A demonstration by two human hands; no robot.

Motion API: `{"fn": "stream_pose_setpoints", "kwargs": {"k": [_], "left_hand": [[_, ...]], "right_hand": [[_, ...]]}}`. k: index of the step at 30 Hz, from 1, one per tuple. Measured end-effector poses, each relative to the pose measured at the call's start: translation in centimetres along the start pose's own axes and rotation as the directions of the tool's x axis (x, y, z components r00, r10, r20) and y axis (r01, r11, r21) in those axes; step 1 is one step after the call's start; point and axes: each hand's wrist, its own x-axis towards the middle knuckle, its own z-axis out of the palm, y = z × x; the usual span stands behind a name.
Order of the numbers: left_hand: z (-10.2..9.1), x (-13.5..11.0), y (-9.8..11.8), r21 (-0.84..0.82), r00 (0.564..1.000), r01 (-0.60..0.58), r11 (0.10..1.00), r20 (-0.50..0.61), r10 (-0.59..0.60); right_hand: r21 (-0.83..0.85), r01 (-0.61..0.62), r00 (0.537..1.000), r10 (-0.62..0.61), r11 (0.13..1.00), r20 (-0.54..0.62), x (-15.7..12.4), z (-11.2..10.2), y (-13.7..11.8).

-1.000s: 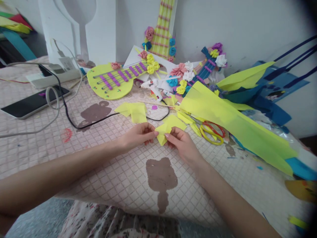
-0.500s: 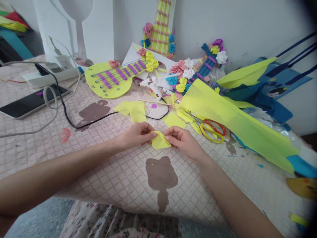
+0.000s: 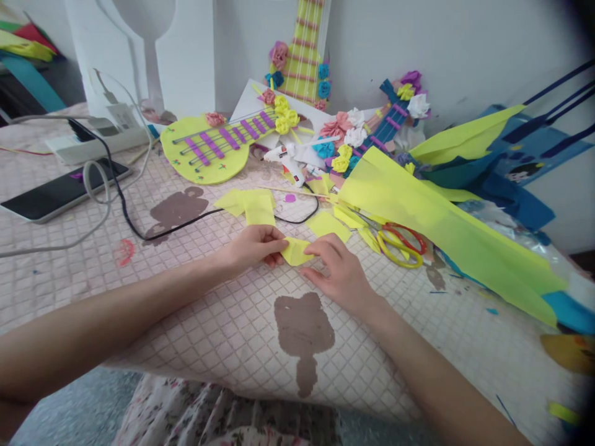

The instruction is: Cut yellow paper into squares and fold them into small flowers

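Observation:
A small folded piece of thin yellow paper or cloth (image 3: 296, 253) is held up just over the quilted tablecloth. My left hand (image 3: 260, 249) pinches its left edge between thumb and fingers. My right hand (image 3: 337, 269) is at the right side, its index fingertip touching the piece while the thumb sits lower, apart from the finger. Beyond my hands lie more yellow cut pieces (image 3: 253, 205), some overlapping, and another flat yellow square (image 3: 329, 226). Scissors (image 3: 400, 244) with red and yellow handles rest to the right, blades partly among yellow scraps.
A white glue gun (image 3: 289, 164) lies behind the pieces, near a yellow paper guitar (image 3: 204, 152) and crumpled flowers (image 3: 341, 133). A large yellow sheet (image 3: 441, 229) spreads on the right. At left are a phone (image 3: 60, 189), a power strip (image 3: 100, 144) and a black cable (image 3: 123, 214).
My right thumb has come away from the yellow piece, and the right fingers have opened. The piece looks folded narrower and sits slightly higher; my left hand keeps its pinch.

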Motion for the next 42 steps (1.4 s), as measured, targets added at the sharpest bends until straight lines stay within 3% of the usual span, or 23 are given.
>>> {"fn": "stream_pose_setpoints", "kwargs": {"k": [3,5,7,9,11,13,17,20,29,42], "left_hand": [[-0.1,-0.2,0.1,0.098,0.999,-0.038,0.994,0.015,0.037],[-0.3,-0.5,0.2,0.288,0.983,-0.161,0.944,-0.041,0.18],[-0.5,-0.9,0.3,0.514,0.914,-0.318,0.797,-0.056,0.401],[-0.7,-1.3,0.3,0.656,0.842,-0.441,0.613,0.065,0.536],[-0.6,-1.7,0.1,0.697,0.812,-0.521,0.493,0.225,0.539],[-0.4,-2.0,-0.3,0.713,0.802,-0.554,0.43,0.319,0.505],[0.1,-2.2,-1.0,0.764,0.795,-0.546,0.345,0.343,0.5],[0.1,-2.1,-1.2,0.774,0.795,-0.536,0.338,0.328,0.51],[0.1,-1.9,-1.3,0.755,0.83,-0.495,0.431,0.263,0.493],[0.3,-1.9,-1.3,0.76,0.854,-0.45,0.469,0.212,0.476]], "right_hand": [[-0.107,0.041,0.997,-0.033,0.993,0.071,-0.2,0.5,-0.1],[-0.129,0.048,0.994,-0.034,0.991,0.108,-0.3,0.8,0.0],[-0.113,0.041,0.99,-0.025,0.993,0.138,-0.4,0.9,0.2],[-0.078,0.025,0.986,-0.011,0.997,0.169,-0.5,0.9,0.4],[-0.035,0.003,0.981,0.004,0.999,0.196,-0.6,0.9,0.4],[0.009,-0.023,0.978,0.021,1.0,0.208,-0.5,0.9,0.4],[0.054,-0.067,0.976,0.054,0.996,0.212,-0.5,0.8,0.3],[0.083,-0.11,0.976,0.092,0.99,0.199,-0.5,0.9,0.3],[0.125,-0.228,0.958,0.199,0.966,0.205,-0.2,0.7,0.2],[0.048,-0.251,0.956,0.239,0.967,0.172,0.0,1.5,-0.2]]}}
